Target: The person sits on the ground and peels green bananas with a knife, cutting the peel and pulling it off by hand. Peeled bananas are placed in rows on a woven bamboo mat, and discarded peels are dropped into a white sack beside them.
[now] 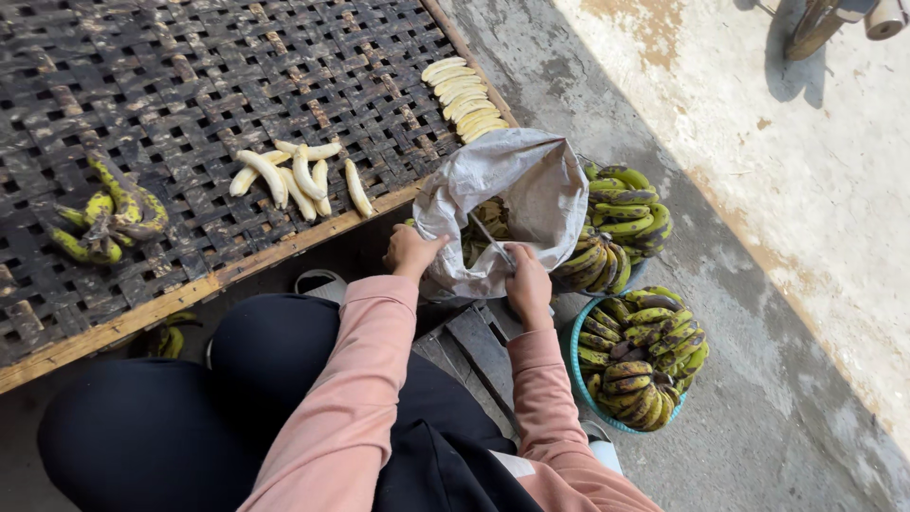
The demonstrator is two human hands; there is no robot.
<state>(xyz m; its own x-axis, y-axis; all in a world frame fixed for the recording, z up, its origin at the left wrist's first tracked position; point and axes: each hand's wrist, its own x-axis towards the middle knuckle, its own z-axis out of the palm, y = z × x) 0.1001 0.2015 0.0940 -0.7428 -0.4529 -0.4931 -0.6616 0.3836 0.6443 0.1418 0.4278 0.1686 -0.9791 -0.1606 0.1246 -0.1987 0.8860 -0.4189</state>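
My left hand [409,252] grips the near left edge of a grey woven sack [531,185] that stands open on the ground. My right hand [527,284] holds the sack's near right edge. Banana peels [488,220] show inside the sack's mouth. Several peeled pale bananas [296,176] lie loose on a dark woven bamboo rack [190,76] to the left, and a neat row of peeled bananas [463,97] sits at the rack's far right corner. Pink sleeves cover both arms.
A teal basket [580,379] heaped with unpeeled green-black bananas [645,365] stands to the right. A second pile of bananas [621,223] sits behind the sack. A bunch of unpeeled bananas [104,218] rests on the rack's left. Concrete ground lies beyond.
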